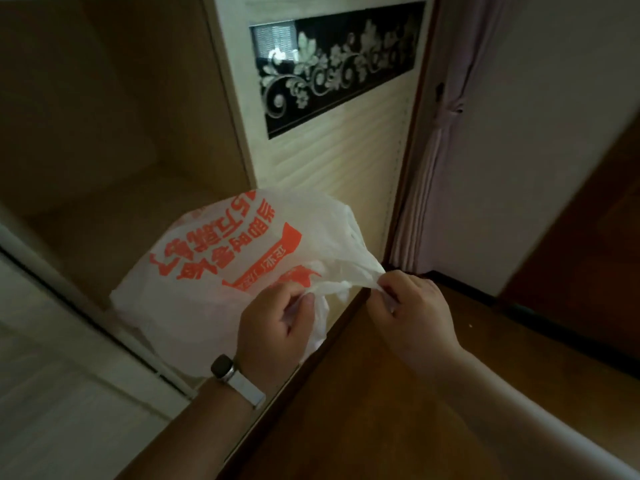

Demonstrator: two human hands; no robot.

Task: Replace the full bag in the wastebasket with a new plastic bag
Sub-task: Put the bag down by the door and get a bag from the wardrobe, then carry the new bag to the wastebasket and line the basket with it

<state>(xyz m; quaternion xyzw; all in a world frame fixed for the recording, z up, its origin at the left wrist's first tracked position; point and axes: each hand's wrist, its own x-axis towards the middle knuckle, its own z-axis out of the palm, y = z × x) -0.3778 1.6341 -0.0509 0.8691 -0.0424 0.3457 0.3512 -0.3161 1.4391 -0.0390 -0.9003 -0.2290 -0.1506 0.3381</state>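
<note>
White plastic bag [221,271] with orange print, held in the air just below and left of the frame's centre, in front of an open cabinet. The film billows loosely and nothing shows inside it. It is judged to be the new, empty bag, though the dim light leaves this uncertain. The wastebasket and the full bag are not in view.

The left hand [273,327], at the bag's 5 o'clock edge, pinches a fold of film between thumb and curled fingers. The right hand [415,306], at the bag's 3 o'clock, pinches a twisted strip of the same end. The two grips lie near each other and pull in opposite directions, probably to part the layers and find the mouth before the bag is fitted. A wristwatch [223,368] sits on the left wrist at 6 o'clock.

Surroundings, from the bag outward:
- A bare wooden compartment [104,133] of the cabinet at 10 o'clock; no contents can be seen in its visible part.
- A ribbed door panel [339,161] at 1 o'clock, with a black floral strip [339,74] above it.
- A tied pink curtain [433,168] at 2 o'clock.
- A brown wooden floor [381,410] at 5 o'clock.
- A pale sliding door [52,375] at 8 o'clock.
</note>
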